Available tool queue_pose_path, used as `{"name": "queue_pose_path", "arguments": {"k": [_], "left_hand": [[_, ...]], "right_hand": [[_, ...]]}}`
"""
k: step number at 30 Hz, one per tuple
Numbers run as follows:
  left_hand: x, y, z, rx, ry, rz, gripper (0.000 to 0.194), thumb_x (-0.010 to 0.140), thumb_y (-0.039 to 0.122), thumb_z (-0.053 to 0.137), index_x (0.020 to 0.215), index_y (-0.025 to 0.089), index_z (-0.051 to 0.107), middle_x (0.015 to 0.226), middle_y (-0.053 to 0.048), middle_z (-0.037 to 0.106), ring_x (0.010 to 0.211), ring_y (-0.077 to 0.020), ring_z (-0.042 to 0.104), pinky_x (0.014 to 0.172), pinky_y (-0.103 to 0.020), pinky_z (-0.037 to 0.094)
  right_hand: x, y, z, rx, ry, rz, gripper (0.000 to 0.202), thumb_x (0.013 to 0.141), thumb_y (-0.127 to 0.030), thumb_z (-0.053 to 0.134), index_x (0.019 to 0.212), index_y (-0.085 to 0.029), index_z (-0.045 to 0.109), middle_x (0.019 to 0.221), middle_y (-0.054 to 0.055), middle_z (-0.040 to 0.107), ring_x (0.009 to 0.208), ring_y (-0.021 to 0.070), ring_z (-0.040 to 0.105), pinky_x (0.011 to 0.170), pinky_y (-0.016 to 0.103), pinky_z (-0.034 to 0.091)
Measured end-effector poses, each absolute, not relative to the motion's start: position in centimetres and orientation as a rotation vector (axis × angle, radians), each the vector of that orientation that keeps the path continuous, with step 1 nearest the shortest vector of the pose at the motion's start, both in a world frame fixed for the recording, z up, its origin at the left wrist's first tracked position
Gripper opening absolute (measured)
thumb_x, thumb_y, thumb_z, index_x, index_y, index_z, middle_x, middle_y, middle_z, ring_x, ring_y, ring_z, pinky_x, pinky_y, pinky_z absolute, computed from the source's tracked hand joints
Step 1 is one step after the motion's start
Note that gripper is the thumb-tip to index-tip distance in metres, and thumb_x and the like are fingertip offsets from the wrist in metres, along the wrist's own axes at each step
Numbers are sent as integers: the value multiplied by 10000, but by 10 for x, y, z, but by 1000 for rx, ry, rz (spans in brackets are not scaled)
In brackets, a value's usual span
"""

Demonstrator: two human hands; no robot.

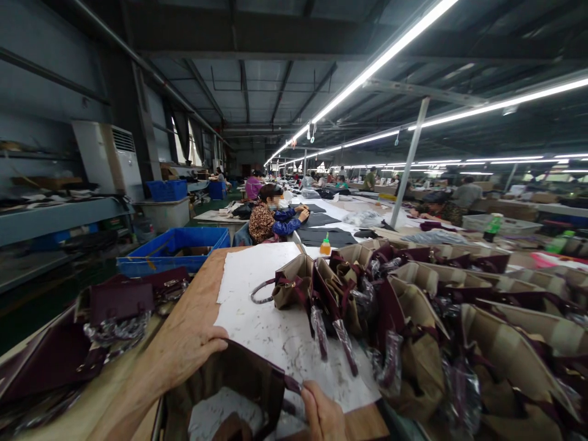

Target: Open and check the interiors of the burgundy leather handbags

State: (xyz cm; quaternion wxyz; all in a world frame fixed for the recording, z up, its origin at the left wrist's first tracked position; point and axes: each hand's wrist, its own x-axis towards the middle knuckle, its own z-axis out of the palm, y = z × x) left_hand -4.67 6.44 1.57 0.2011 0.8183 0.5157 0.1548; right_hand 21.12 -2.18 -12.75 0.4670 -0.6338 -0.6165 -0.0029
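Observation:
A dark brown handbag [248, 367] is tilted at the bottom of the view, close to my body. My left hand [195, 355] grips its upper rim at the left, the thumb lying over the edge and the other fingers out of sight. At the bag's right corner my right hand [321, 411] pinches a short dark strap between thumb and fingers. Something pale shows within the bag's outline; I cannot make out what it is. Just beyond lies a white sheet [261, 324] with dark marks, on a wooden tabletop [195, 300].
Several beige and maroon handbags [413, 343] with plastic-wrapped handles crowd the right side. More maroon bags [122, 303] are piled at left. A blue crate [172, 248] stands behind the table. Ahead, a seated co-worker [271, 220] handles dark pieces near a small orange bottle [325, 246].

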Motion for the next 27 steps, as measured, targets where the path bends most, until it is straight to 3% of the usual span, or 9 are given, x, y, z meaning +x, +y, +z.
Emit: {"name": "queue_pose_path", "arguments": {"k": [12, 15, 18, 21, 22, 25, 27], "left_hand": [[-55, 75, 2, 2269, 1454, 465, 349, 760, 489, 428, 798, 265, 693, 825, 27, 690, 834, -198, 588, 810, -263, 428], [-57, 81, -4, 2276, 1497, 497, 340, 750, 489, 449, 819, 266, 695, 861, 16, 692, 869, -206, 584, 837, -270, 417], [-59, 86, -11, 2261, 1567, 553, 328, 723, 495, 489, 848, 274, 696, 907, 12, 689, 913, -212, 577, 866, -265, 399], [-58, 83, -7, 2277, 1535, 530, 319, 738, 488, 466, 814, 278, 694, 863, 21, 691, 877, -197, 582, 827, -253, 410], [-57, 81, -4, 2284, 1511, 512, 321, 748, 481, 449, 799, 276, 691, 846, 26, 689, 861, -190, 581, 805, -247, 414], [-54, 73, 6, 2286, 1455, 479, 339, 772, 455, 409, 754, 253, 680, 788, 32, 680, 812, -174, 576, 746, -231, 414], [-53, 69, 10, 2279, 1443, 476, 341, 774, 446, 402, 730, 243, 674, 747, 29, 672, 779, -171, 573, 719, -228, 409]], "right_hand": [[220, -13, -120, -1534, -1565, 110, 553, 897, -495, 174, 624, -216, 565, 479, -22, 548, 452, 116, 542, 456, 178, 415], [218, -16, -106, -1494, -1498, 45, 499, 890, -499, 212, 821, -213, 615, 727, 27, 664, 664, 152, 630, 598, 211, 488], [205, -17, -76, -1420, -1553, -188, 487, 855, -533, 297, 1094, -190, 545, 1019, 101, 642, 921, 222, 605, 764, 304, 489], [182, -9, -41, -1301, -1832, -346, 631, 750, -598, 466, 1199, -155, 460, 1076, 126, 615, 953, 260, 582, 764, 344, 478], [174, -4, -33, -1344, -1876, -328, 575, 742, -551, 521, 1166, -166, 481, 1043, 113, 626, 916, 257, 592, 738, 343, 475], [157, 11, -28, -1472, -1980, -293, 59, 794, -279, 546, 805, -228, 573, 706, 6, 655, 626, 198, 607, 561, 283, 428], [153, 19, -35, -1485, -2007, -293, 135, 797, -163, 519, 679, -229, 531, 609, -25, 623, 556, 174, 583, 526, 257, 380]]}}
